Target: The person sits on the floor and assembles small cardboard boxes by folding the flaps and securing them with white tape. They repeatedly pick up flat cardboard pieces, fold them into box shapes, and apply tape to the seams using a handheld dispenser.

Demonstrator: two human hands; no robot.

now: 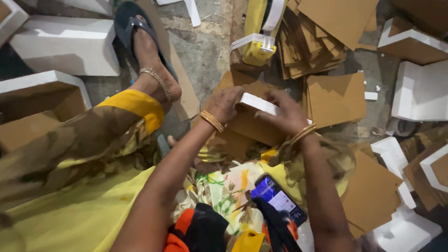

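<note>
My left hand (227, 103) and my right hand (285, 111) both grip a brown cardboard piece with a white edge strip (259, 103), held just above my lap. The left hand clasps its left end, the right hand covers its right end. The brown face of the piece (254, 127) slopes down toward me between the hands. Both wrists carry gold bangles.
A stack of brown cardboard sheets (311, 44) lies ahead, next to a yellow tape dispenser (256, 49). White-edged boxes (417, 91) crowd the right, white blocks (65, 44) the left. My sandalled foot (147, 51) stretches forward. A phone (278, 199) rests on my lap.
</note>
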